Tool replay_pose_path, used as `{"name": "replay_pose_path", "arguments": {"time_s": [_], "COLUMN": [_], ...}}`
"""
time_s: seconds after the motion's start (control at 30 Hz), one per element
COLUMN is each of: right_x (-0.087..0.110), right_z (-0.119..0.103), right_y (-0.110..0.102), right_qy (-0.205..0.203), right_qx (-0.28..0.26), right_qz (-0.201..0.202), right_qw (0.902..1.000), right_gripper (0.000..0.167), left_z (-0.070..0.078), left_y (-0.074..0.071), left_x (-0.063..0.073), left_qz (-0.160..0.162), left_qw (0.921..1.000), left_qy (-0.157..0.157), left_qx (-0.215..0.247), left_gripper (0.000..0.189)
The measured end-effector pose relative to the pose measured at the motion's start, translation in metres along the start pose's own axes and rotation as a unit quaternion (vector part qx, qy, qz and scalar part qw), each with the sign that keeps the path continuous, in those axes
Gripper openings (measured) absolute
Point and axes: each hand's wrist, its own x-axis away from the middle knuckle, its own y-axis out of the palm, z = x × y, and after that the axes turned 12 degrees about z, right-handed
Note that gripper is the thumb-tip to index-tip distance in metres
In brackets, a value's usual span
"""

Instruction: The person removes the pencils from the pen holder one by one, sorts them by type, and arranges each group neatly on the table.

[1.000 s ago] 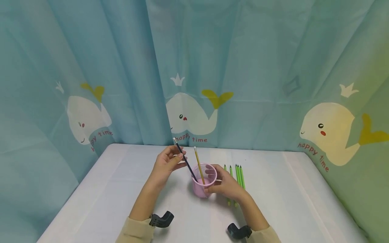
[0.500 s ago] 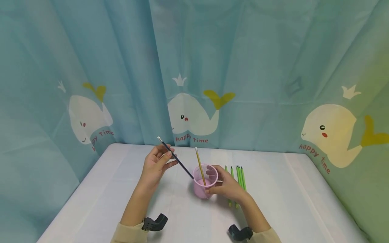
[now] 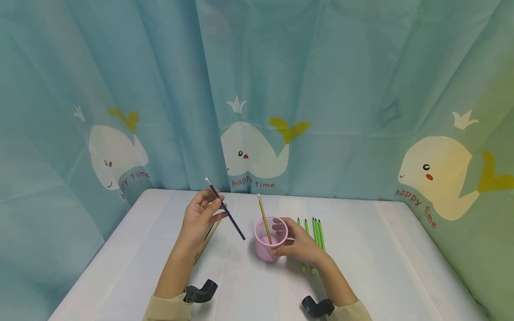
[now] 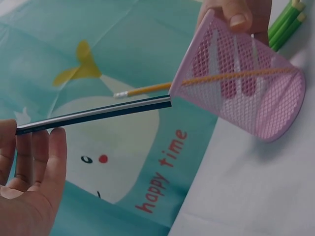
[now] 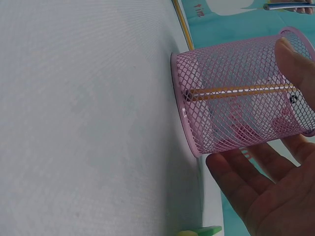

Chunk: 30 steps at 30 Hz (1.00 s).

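My left hand (image 3: 198,218) pinches a dark blue pencil (image 3: 230,217) near its white eraser end. That pencil slants down toward the cup, its lower end outside and left of the rim. My right hand (image 3: 301,243) grips the pink mesh pencil cup (image 4: 246,88) from its right side, thumb in front and fingers behind. Inside the cup a yellow pencil (image 3: 263,214) leans left, eraser end up, showing through the mesh in both wrist views. The cup stands on the table, slightly tilted in the wrist views because of the camera angle.
Several green pencils (image 3: 316,232) lie side by side to the right of the cup, partly behind my right hand. A yellow pencil (image 3: 206,245) and a dark one lie beside my left wrist. The white table (image 3: 361,267) ends at a whale-print curtain (image 3: 341,89).
My left hand has moved left, drawing the dark blue pencil's lower end from inside the cup to outside its rim. Pencils beside the left wrist have come into view. The right hand keeps its hold.
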Motion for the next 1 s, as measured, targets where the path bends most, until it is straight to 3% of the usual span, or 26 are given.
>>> {"name": "replay_pose_path", "arguments": {"time_s": [0.3, 0.67, 1.0], "right_x": [0.0, 0.001, 0.001], "right_z": [0.001, -0.002, -0.002], "right_y": [-0.001, -0.001, -0.001], "right_qy": [0.003, 0.003, 0.001], "right_qx": [-0.004, -0.009, -0.008], "right_qz": [0.0, -0.001, -0.001], "right_qw": [1.0, 1.0, 1.0], "right_gripper": [0.082, 0.082, 0.082], "left_z": [0.001, 0.004, 0.004], "left_y": [-0.015, -0.031, -0.039], "left_x": [-0.007, -0.012, -0.014], "left_qz": [0.013, 0.041, 0.064], "left_qw": [0.9988, 0.9969, 0.992], "left_qy": [0.019, 0.018, -0.009], "left_qx": [-0.043, -0.064, -0.109], "left_gripper": [0.02, 0.016, 0.028]}}
